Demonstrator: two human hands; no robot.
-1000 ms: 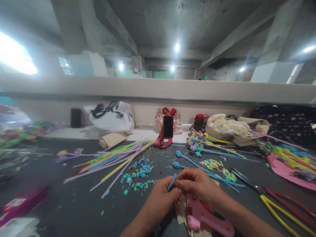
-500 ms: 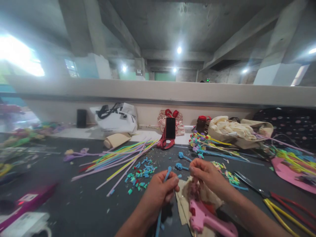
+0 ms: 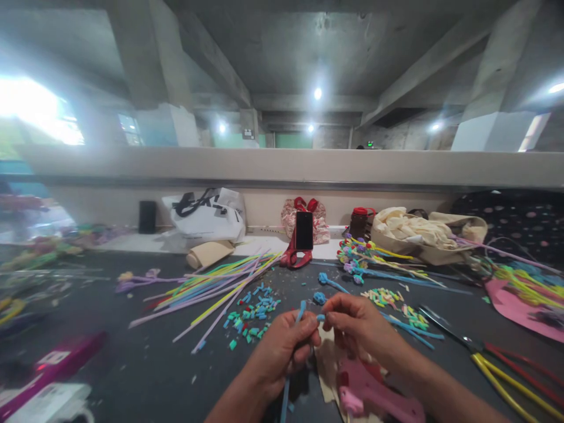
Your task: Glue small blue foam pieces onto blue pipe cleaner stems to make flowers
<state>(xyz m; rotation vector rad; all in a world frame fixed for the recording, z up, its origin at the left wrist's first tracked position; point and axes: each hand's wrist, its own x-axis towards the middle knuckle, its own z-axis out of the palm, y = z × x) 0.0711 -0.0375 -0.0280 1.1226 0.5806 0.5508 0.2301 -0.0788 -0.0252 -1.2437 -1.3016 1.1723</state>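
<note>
My left hand [image 3: 288,343] is closed around a long blue pipe cleaner [image 3: 285,396], whose upper end sticks out above the thumb. A short blue pipe cleaner piece [image 3: 321,318] lies between the fingertips of both hands. My right hand [image 3: 355,320] pinches it from the right, close to the left thumb. Below the right hand, a pink glue gun [image 3: 374,390] rests on a piece of tan cardboard [image 3: 325,367]; the wrist hides part of it. Just beyond the fingers are blue stems with knotted heads [image 3: 319,298].
Cut blue and green bits [image 3: 253,311] lie left of my hands, near long coloured pipe cleaners [image 3: 211,288]. Pliers with red and yellow handles [image 3: 473,348] lie at right. A phone [image 3: 304,231] stands at the back beside a white bag [image 3: 207,217]. Finished flowers [image 3: 352,255] lie behind my right hand.
My right hand has moved left from above the glue gun's nozzle to my left hand, and its fingertips now meet the short blue piece. The left hand has barely moved.
</note>
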